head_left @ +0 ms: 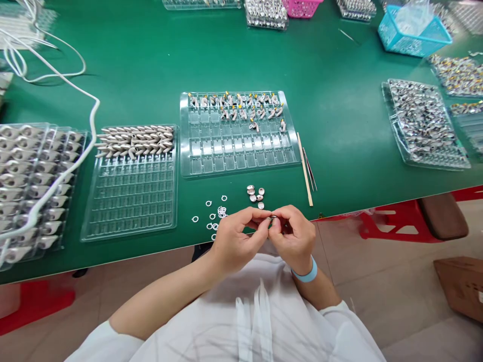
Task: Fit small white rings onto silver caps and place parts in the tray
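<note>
Just past the table's front edge, my left hand point(237, 240) and my right hand point(293, 236) meet fingertip to fingertip. Both are closed in a pinch on a small round piece with a dark, shiny rim point(273, 217); my fingers cover most of it. Right behind them lie several small round silver caps point(252, 197). Several thin white rings point(212, 216) are scattered to the left of my left hand. Farther back is a clear plastic tray point(241, 168), its back rows holding small pale earbud-like parts with yellow tips point(234, 113).
A wooden stick point(305, 171) and tweezers point(310, 171) lie right of the tray. To the left are a tray of beige shells point(136, 141), stacked trays point(26, 171) and a white cable point(92, 115). Filled trays point(426, 125) and a blue basket point(411, 44) stand right.
</note>
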Tool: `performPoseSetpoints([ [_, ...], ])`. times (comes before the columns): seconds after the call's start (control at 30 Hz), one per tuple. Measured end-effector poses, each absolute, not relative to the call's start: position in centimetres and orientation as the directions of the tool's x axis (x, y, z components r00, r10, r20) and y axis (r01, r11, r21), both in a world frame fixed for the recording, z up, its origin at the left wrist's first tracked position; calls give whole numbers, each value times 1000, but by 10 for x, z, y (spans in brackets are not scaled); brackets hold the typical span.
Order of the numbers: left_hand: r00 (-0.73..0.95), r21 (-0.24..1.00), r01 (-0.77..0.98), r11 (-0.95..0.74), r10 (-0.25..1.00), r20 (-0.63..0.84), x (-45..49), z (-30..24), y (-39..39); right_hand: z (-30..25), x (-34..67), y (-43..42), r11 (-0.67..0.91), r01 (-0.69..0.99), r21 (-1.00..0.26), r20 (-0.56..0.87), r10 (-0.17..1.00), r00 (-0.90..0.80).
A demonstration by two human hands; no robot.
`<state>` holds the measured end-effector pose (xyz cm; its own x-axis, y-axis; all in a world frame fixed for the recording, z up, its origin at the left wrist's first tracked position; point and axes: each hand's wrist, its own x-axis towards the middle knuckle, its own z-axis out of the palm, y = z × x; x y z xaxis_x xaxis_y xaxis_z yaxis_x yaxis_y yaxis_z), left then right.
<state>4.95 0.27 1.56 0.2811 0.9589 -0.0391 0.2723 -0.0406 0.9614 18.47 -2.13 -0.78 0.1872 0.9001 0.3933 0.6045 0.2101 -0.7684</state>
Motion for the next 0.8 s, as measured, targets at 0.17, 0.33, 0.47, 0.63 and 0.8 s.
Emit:
performPoseSetpoints([
  [0.17,283,960,277,-44,958,-37,50,15,4,-12,184,-21,221,617,-755,412,893,183],
  [0.33,268,964,268,1,960,-76,49,13,5,-8,185,-22,181,566,-804,340,921,189],
  [0.47,240,968,243,58,964,-118,48,15,6,-1,189,-25,160,484,-860,251,960,128],
  [0.63,203,972,225,66,973,-113,48,14,5,0,190,-30,177,439,-881,251,961,116],
  [0.8,248,986,167,20,967,-62,47,8,2,-4,187,-33,158,442,-883,256,951,172],
])
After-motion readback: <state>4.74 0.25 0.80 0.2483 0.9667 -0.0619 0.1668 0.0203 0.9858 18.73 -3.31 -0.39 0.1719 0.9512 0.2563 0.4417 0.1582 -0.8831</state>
